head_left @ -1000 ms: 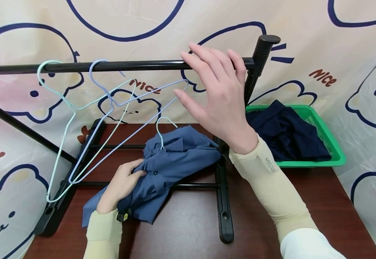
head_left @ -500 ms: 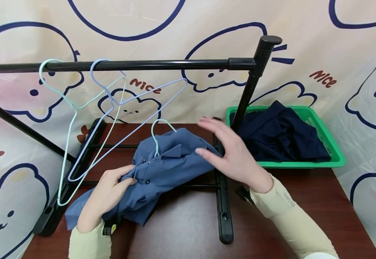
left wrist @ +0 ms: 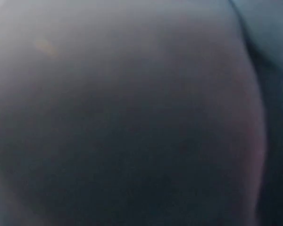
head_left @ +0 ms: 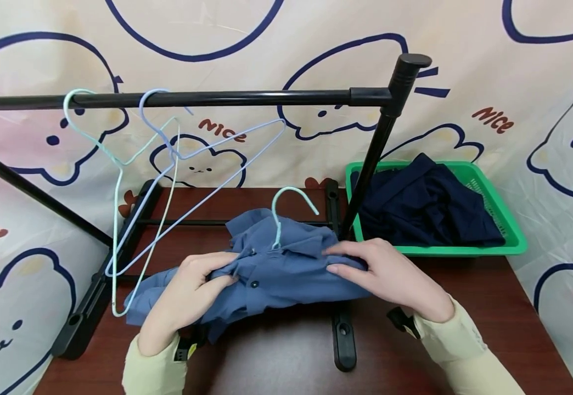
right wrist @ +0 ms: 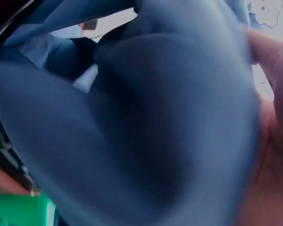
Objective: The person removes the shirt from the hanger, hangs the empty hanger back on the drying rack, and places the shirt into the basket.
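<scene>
A blue button-up shirt [head_left: 286, 282] is held up over the table, its collar uppermost. From the collar rises the hook of a mint-green hanger [head_left: 277, 219]; the rest of that hanger is hidden in the cloth. My left hand [head_left: 187, 296] grips the shirt's left side near the buttons, thumb on top. On the other shoulder my right hand [head_left: 385, 274] pinches the cloth between thumb and fingers. Blue fabric [right wrist: 170, 117] fills most of the right wrist view, with part of the hand at its right edge. The left wrist view is dark and blurred.
A black clothes rack [head_left: 267, 99] stands on the brown table [head_left: 276, 356]. From its rail hang a mint-green hanger [head_left: 116, 219] and a pale blue hanger [head_left: 227, 186]. At the right is a green basket [head_left: 513, 241] holding dark navy clothing [head_left: 430, 208].
My right hand has come down from the rack's rail and taken hold of the shirt's shoulder. The shirt has turned more level, and its hanger hook has shifted right.
</scene>
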Tool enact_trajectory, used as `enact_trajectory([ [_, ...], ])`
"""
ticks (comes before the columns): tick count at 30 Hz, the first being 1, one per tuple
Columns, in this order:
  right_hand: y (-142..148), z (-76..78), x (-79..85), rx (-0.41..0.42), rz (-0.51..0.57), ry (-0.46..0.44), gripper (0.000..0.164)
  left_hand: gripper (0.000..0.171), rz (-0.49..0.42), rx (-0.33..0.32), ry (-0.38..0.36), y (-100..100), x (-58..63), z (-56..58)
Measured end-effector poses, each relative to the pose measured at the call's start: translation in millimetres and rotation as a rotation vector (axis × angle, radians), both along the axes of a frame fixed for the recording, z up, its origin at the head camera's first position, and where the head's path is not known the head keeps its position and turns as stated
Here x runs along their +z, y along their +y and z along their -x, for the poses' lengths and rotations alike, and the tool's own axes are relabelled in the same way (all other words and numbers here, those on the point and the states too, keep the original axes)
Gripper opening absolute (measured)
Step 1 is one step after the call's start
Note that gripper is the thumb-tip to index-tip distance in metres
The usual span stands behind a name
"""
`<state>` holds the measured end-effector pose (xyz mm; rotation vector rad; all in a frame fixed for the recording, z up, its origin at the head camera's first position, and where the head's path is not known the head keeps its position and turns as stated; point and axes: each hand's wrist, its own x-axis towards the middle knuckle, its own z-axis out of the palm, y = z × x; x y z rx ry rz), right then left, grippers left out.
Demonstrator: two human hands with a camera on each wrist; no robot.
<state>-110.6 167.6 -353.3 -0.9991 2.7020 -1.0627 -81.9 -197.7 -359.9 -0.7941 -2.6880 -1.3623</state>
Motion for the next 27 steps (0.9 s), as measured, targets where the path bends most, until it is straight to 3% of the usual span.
enact_trajectory([
  [4, 17, -11.8, 3.5, 0.022, 0.047, 0.128, 0.009, 0.046, -0.034, -0.064, 0.017, 17, 3.3, 3.1],
  [8, 32, -25.0, 9.5, 0.013, 0.088, 0.163, 0.019, 0.048, -0.062, -0.136, 0.024, 32, 7.8, 4.5],
  [12, 44, -33.9, 12.4, -0.016, 0.104, 0.156, 0.024, 0.042, -0.038, -0.148, 0.055, 43, 9.9, 7.6],
  [16, 52, -37.4, 7.3, -0.07, 0.13, 0.174, 0.03, 0.043, 0.001, -0.106, 0.088, 50, 7.3, 10.8],
  [23, 53, -31.4, -0.8, -0.104, 0.202, 0.413, 0.039, 0.096, 0.025, 0.01, 0.25, 52, 1.7, 16.4],
  [25, 52, -29.9, -0.4, -0.105, 0.238, 0.457, 0.035, 0.094, -0.009, 0.017, 0.299, 52, 1.2, 16.9],
  [27, 51, -29.2, 0.7, -0.111, 0.267, 0.49, 0.026, 0.081, -0.028, 0.046, 0.358, 51, 1.5, 17.1],
])
